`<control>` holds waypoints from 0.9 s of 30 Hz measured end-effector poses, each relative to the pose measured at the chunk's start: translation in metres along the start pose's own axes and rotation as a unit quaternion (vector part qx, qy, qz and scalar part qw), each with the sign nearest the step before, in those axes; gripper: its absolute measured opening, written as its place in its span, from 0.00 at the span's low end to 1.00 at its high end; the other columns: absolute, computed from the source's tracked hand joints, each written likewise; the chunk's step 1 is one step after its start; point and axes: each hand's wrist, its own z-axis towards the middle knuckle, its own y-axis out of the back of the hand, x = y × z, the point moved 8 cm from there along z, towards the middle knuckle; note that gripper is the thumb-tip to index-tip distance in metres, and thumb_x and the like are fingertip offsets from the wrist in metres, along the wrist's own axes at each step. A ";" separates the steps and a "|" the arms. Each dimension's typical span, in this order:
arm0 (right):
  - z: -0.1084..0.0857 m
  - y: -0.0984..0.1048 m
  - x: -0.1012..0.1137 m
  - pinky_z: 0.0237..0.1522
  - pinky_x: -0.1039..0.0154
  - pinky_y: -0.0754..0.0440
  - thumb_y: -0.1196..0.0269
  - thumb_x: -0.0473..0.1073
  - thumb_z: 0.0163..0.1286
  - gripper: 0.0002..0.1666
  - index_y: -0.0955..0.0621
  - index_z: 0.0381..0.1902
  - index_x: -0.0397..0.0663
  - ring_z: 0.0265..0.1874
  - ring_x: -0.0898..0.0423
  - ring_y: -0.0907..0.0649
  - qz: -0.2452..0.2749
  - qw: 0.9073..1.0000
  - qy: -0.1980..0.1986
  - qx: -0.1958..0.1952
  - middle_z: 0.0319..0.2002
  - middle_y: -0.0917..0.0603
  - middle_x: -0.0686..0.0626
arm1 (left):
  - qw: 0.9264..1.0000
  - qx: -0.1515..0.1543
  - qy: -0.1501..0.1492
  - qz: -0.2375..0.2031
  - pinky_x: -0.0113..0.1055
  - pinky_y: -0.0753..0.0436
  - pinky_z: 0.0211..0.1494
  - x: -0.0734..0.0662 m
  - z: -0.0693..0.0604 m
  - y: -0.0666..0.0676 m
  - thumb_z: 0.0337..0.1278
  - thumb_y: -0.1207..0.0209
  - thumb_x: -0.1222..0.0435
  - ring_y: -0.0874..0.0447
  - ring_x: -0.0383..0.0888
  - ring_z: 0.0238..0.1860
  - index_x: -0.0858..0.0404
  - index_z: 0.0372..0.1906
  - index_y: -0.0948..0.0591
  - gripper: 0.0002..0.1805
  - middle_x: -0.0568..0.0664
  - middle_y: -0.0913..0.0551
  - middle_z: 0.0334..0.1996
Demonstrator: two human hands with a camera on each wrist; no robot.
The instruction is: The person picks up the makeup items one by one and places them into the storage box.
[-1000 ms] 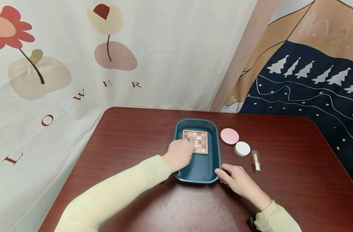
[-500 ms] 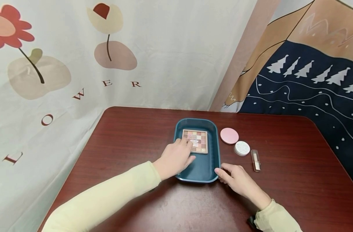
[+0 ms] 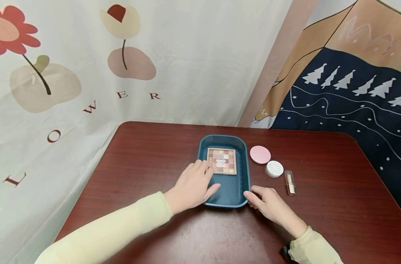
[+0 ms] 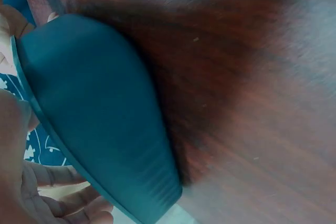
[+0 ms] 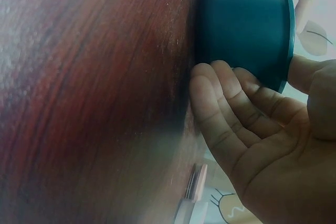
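Observation:
A dark blue tray (image 3: pixel 229 191) stands on the table, and an eyeshadow palette (image 3: pixel 224 161) with a grid of small pans lies flat in its far half. My left hand (image 3: pixel 191 187) is over the tray's left rim, fingers extended near the palette's lower left corner and thumb spread apart. Nothing is held in it; contact with the palette cannot be told. At the near right corner, my right hand (image 3: pixel 272 206) pinches the tray's rim, thumb on top. The right wrist view has its fingers (image 5: pixel 226 85) curled against the tray's outer wall (image 5: pixel 247 24).
To the right of the tray lie a pink round compact (image 3: pixel 260 155), a white round case (image 3: pixel 274 169) and a lipstick tube (image 3: pixel 290 182). The reddish-brown table (image 3: pixel 154 154) backs onto a printed curtain (image 3: pixel 194 66).
My left hand has drawn back from the palette toward the left and near side, its fingers spreading. The palette stays in the tray. My right hand keeps its place on the rim.

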 end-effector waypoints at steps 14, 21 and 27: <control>0.000 0.001 0.001 0.28 0.67 0.22 0.41 0.48 0.80 0.19 0.23 0.25 0.52 0.23 0.68 0.23 0.003 1.000 -0.002 -0.001 0.22 0.20 0.56 | 0.995 -0.002 0.048 -0.092 0.44 0.23 0.67 0.012 -0.027 -0.006 0.67 0.42 0.39 0.26 0.58 0.59 0.76 0.63 0.27 0.43 0.65 0.27 0.60; -0.001 0.001 0.000 0.28 0.67 0.22 0.40 0.47 0.80 0.19 0.23 0.25 0.52 0.23 0.67 0.23 0.007 1.000 -0.004 -0.005 0.22 0.20 0.57 | 0.987 0.002 0.088 -0.137 0.46 0.24 0.69 0.016 -0.039 -0.008 0.65 0.38 0.39 0.28 0.59 0.67 0.79 0.71 0.35 0.51 0.68 0.29 0.67; -0.001 0.000 -0.001 0.28 0.67 0.21 0.41 0.47 0.80 0.19 0.22 0.25 0.51 0.23 0.67 0.22 0.007 1.000 -0.003 -0.007 0.22 0.19 0.57 | 0.979 0.012 0.119 -0.165 0.47 0.19 0.63 0.020 -0.047 -0.010 0.65 0.38 0.39 0.28 0.57 0.66 0.78 0.72 0.36 0.51 0.66 0.30 0.66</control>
